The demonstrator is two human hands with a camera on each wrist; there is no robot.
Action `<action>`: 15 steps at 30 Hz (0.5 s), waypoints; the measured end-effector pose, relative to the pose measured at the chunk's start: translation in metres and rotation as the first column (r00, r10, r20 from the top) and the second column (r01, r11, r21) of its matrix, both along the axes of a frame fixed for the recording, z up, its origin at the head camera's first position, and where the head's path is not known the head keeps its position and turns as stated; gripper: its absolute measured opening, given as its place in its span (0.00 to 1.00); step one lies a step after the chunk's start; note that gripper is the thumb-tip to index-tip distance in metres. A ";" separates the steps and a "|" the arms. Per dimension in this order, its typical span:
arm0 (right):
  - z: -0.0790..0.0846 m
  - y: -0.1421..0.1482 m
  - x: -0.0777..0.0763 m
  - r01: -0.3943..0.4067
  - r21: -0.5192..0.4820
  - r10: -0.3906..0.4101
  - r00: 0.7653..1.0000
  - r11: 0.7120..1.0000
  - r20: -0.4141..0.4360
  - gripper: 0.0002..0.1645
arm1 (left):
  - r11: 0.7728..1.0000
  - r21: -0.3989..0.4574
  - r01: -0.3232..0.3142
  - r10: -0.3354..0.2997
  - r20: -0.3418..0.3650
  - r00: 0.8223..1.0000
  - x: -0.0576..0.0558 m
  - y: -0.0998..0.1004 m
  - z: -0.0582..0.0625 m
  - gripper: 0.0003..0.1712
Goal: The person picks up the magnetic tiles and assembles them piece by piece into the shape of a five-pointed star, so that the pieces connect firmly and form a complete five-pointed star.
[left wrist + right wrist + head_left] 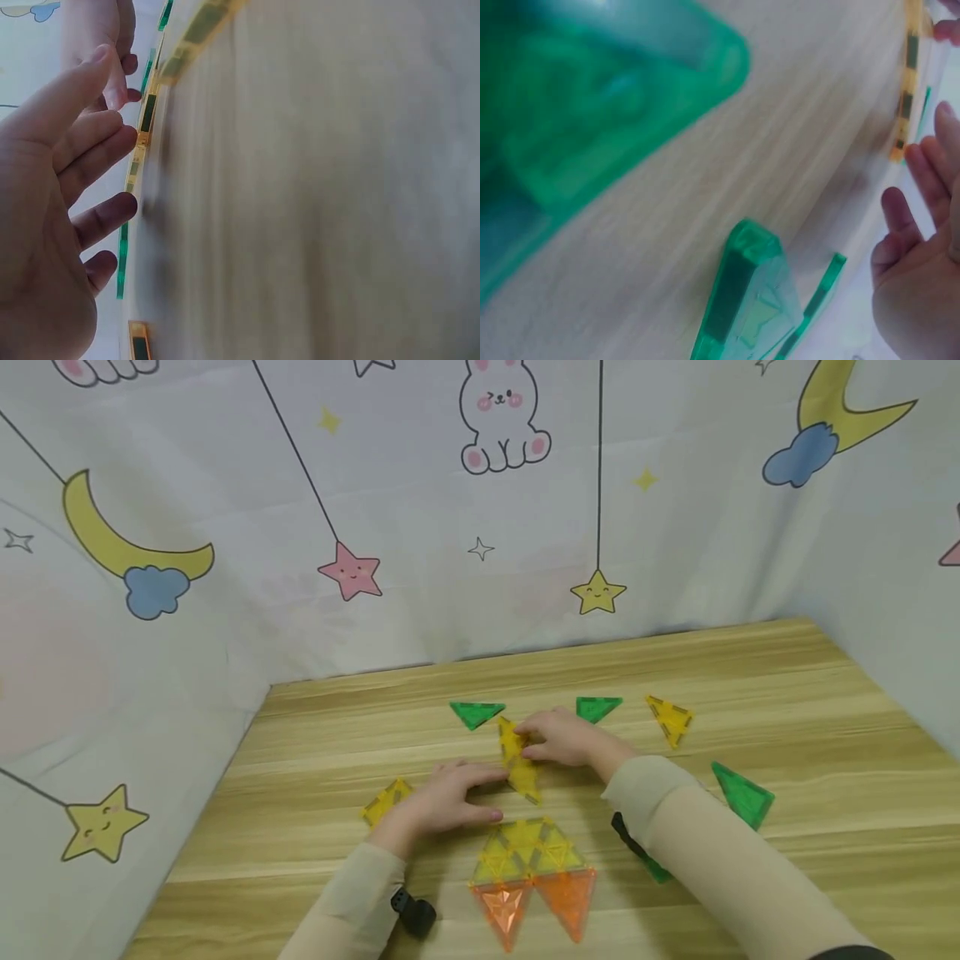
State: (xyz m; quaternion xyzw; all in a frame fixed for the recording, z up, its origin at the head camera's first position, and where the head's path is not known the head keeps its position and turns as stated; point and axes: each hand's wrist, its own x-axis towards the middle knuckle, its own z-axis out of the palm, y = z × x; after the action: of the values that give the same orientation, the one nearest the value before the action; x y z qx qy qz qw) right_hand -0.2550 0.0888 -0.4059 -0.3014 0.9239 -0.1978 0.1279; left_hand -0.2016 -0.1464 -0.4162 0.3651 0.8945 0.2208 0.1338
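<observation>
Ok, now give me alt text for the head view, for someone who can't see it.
A person's left hand and right hand are on either side of long yellow tiles on a wooden table. Nearer the viewer, yellow triangles sit against two orange triangles; other green pieces and yellow pieces lie around, with a cartoon-printed cloth behind.

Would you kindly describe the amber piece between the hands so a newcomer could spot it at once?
On the wooden table, find the yellow tiles set against orange tiles. Just beyond, a long amber piece lies between the left hand and right hand. It alone has both hands at it; the green triangle beside its far end is untouched.
</observation>
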 end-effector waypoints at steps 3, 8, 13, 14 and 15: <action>0.001 0.001 -0.001 -0.002 0.006 0.002 1.000 1.000 -0.006 0.26 | 1.000 -0.005 -0.010 0.010 0.006 1.000 0.001 -0.005 0.002 0.32; -0.001 -0.001 0.000 -0.001 0.010 0.001 0.999 1.000 -0.042 0.24 | 0.999 -0.037 -0.020 0.018 -0.035 0.999 0.000 -0.003 0.001 0.31; -0.004 -0.005 0.001 -0.023 -0.020 0.022 0.998 1.000 -0.062 0.22 | 0.999 -0.054 0.004 -0.008 -0.069 0.998 -0.004 0.009 -0.002 0.33; -0.004 -0.006 0.001 -0.032 -0.019 0.031 0.997 0.999 -0.065 0.22 | 0.998 -0.062 0.007 -0.011 -0.064 0.998 -0.005 0.011 -0.002 0.33; -0.005 -0.007 0.001 -0.042 -0.014 0.041 0.996 0.999 -0.073 0.22 | 0.998 -0.064 0.009 -0.013 -0.057 0.998 -0.006 0.013 -0.001 0.33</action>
State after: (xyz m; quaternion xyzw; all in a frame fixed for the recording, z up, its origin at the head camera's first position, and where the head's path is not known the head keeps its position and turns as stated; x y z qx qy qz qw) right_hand -0.2538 0.0821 -0.4107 -0.3286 0.9199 -0.1912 0.0960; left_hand -0.2072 -0.1335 -0.4170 0.3715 0.9026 0.1808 0.1211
